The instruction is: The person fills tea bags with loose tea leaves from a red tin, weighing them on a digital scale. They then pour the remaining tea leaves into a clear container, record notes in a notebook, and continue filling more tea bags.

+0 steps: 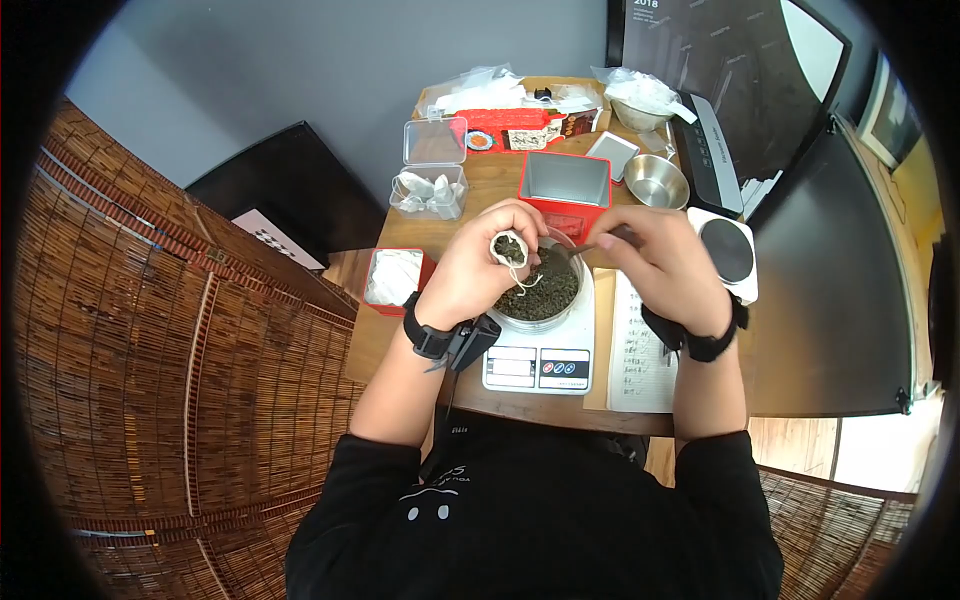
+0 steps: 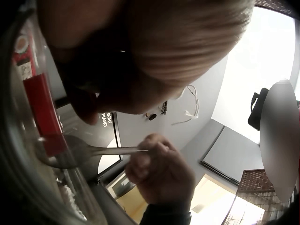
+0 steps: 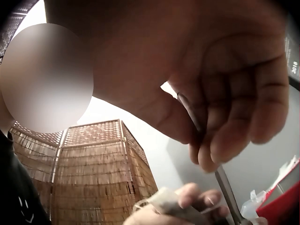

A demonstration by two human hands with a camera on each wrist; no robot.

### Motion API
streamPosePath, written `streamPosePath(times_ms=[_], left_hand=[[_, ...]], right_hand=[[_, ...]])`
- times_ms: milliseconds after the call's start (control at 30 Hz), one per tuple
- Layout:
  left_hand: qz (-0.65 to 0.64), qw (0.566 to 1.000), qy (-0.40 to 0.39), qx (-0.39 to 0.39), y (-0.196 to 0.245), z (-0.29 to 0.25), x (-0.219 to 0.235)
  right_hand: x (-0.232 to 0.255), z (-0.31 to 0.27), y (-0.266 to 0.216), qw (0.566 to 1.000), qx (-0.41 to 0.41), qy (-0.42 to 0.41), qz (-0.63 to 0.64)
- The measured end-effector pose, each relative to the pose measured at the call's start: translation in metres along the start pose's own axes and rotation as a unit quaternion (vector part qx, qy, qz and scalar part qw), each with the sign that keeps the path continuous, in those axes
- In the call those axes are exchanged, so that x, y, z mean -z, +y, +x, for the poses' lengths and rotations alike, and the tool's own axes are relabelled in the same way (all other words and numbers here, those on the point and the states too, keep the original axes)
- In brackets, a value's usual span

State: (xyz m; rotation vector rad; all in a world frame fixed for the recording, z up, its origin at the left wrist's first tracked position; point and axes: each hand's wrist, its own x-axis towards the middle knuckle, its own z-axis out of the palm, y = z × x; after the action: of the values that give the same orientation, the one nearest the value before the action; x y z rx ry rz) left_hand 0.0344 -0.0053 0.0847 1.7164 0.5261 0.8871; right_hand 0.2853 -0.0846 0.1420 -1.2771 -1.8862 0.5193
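In the head view my left hand (image 1: 468, 265) holds a small white drawstring tea bag (image 1: 509, 249), its mouth upward and dark tea leaves inside. The bag's string hangs over a clear bowl (image 1: 540, 323) of loose dark tea leaves (image 1: 540, 292). This bowl stands on a white kitchen scale (image 1: 500, 381). To the right, my right hand (image 1: 665, 265) pinches the handle of a metal spoon (image 2: 115, 150) between thumb and fingers. In the left wrist view the spoon's bowl end shows through the clear wall of the bowl.
Behind the bowl stands an open red tin (image 1: 563, 215). A lidded clear box (image 1: 445, 208) of white pouches and a red box (image 1: 396, 277) with white bags lie left. Rightward are a notebook (image 1: 640, 365), a steel bowl (image 1: 657, 184) and a white device with a round dark top (image 1: 726, 252).
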Motion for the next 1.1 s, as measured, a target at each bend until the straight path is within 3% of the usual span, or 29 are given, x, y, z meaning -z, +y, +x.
streamPosePath(times_ms=[100,133,200,233,400,533,600,633,700,800,900,1100], left_hand=[[-0.082,0.996,0.016,-0.017,-0.004,-0.001,-0.003],[-0.081,0.996,0.017,-0.017,-0.004,0.000,-0.004],[-0.141,0.989,0.048,0.013,-0.002,0.000,-0.006],[-0.141,0.989,0.050,0.013,0.000,0.000,-0.005],[-0.143,0.985,0.040,0.089,0.004,-0.004,0.004],[-0.130,0.986,0.048,0.097,0.006,-0.005,0.004],[0.009,0.996,0.087,0.021,0.003,-0.004,0.001],[0.009,0.996,0.087,0.021,0.002,-0.005,0.002],[0.152,0.979,0.134,0.019,0.003,-0.007,0.006],[0.262,0.950,0.166,0.026,0.015,-0.010,0.014],[0.308,0.935,0.171,0.035,0.022,-0.012,0.016],[0.344,0.931,0.119,0.014,0.020,-0.013,0.006]], right_hand=[[-0.023,0.013,0.031,0.993,-0.024,-0.105,0.053],[-0.027,0.015,0.038,0.993,-0.023,-0.105,0.053],[-0.031,0.018,0.045,0.967,-0.089,-0.137,0.197],[-0.029,0.018,0.046,0.962,-0.095,-0.146,0.209],[-0.023,0.018,0.047,0.944,-0.143,-0.155,0.253],[-0.021,0.019,0.052,0.921,-0.183,-0.139,0.315],[-0.018,0.020,0.056,0.898,-0.194,-0.129,0.373],[-0.016,0.020,0.058,0.872,-0.203,-0.116,0.430],[-0.012,0.021,0.066,0.871,-0.203,-0.110,0.433],[-0.007,0.020,0.074,0.862,-0.203,-0.091,0.456],[0.005,0.018,0.080,0.824,-0.169,-0.082,0.535],[0.019,0.012,0.061,0.836,-0.099,-0.035,0.539]])
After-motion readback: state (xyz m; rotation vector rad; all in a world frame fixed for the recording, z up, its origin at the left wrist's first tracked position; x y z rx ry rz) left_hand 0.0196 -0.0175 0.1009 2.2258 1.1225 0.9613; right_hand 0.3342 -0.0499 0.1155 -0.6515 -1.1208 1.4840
